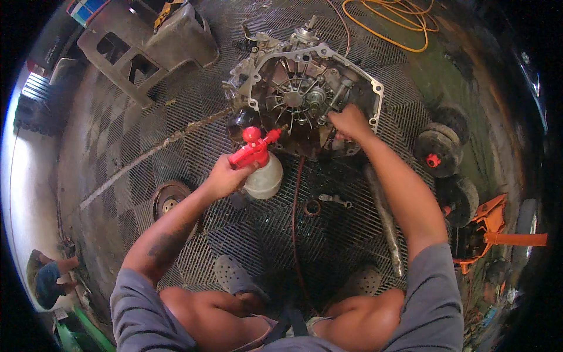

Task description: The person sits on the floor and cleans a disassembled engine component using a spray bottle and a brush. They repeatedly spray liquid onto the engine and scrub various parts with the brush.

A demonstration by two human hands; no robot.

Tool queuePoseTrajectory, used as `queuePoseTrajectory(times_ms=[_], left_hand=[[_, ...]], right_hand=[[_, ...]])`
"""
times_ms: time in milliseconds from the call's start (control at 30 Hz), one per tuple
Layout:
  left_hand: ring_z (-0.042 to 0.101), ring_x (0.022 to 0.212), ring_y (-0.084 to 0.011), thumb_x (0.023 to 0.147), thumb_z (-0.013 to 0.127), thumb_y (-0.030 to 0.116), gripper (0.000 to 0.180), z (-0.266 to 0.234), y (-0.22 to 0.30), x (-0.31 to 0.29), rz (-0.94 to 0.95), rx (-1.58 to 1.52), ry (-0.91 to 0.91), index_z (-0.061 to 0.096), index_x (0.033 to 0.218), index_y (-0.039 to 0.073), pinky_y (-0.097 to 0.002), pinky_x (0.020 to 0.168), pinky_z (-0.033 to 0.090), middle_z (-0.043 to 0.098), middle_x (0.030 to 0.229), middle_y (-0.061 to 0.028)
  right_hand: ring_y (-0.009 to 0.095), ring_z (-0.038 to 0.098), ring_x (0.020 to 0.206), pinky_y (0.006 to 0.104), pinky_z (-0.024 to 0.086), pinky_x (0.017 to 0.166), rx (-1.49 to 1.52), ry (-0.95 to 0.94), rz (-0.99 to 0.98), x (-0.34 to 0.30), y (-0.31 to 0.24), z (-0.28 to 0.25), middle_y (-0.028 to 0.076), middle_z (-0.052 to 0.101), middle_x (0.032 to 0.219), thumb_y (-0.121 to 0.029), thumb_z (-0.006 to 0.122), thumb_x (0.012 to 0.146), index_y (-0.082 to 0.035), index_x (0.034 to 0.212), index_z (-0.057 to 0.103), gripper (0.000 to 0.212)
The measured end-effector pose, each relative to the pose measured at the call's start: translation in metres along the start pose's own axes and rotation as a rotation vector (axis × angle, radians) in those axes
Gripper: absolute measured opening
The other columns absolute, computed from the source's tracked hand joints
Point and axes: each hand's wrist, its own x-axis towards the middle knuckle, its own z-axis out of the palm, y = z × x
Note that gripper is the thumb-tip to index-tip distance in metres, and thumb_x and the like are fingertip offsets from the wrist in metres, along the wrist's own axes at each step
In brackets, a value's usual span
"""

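My left hand [224,177] is closed around a pump spray bottle [264,177] with a red head and a whitish, translucent body. Its red nozzle is aimed up and to the right, at the lower edge of a gearbox [293,98] on the floor. The open bell housing of this gearbox faces up toward me, with wet, oily metal parts inside. My right hand [350,122] reaches into the housing at its lower right. Its fingers are curled there, partly hidden, and what they hold, if anything, does not show.
A clutch plate [170,199] lies left of the bottle. A ring [312,207], a lever-like metal part [336,200] and a long pipe [384,220] rest on the mat [234,234]. Beyond are a stool [182,41], a yellow hose [410,26], and an orange tool [489,226].
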Motion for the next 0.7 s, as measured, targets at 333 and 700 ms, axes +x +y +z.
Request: queuePoseTrajectory(times_ms=[333, 700], left_hand=[[0.048, 0.047, -0.0074, 0.089, 0.068, 0.024, 0.024, 0.000, -0.003, -0.005, 0.003, -0.044, -0.005, 0.062, 0.078, 0.004, -0.0256, 0.044, 0.036, 0.052, 0.056, 0.0026], [0.049, 0.046, -0.0087, 0.091, 0.068, 0.022, 0.020, 0.000, -0.006, -0.002, 0.007, -0.014, -0.026, 0.063, 0.096, 0.003, -0.0261, 0.043, 0.036, 0.053, 0.060, 0.0021]], right_hand=[[0.025, 0.061, 0.044, 0.0390, 0.049, 0.044, 0.120, 0.086, -0.052, 0.008, 0.007, 0.017, 0.015, 0.059, 0.053, -0.030, 0.060, 0.084, 0.007, 0.085, 0.060, 0.038], [0.022, 0.061, 0.045, 0.0349, 0.049, 0.043, 0.209, -0.070, -0.015, -0.005, 0.001, 0.001, 0.015, 0.062, 0.055, -0.028, 0.058, 0.085, 0.007, 0.078, 0.061, 0.036]])
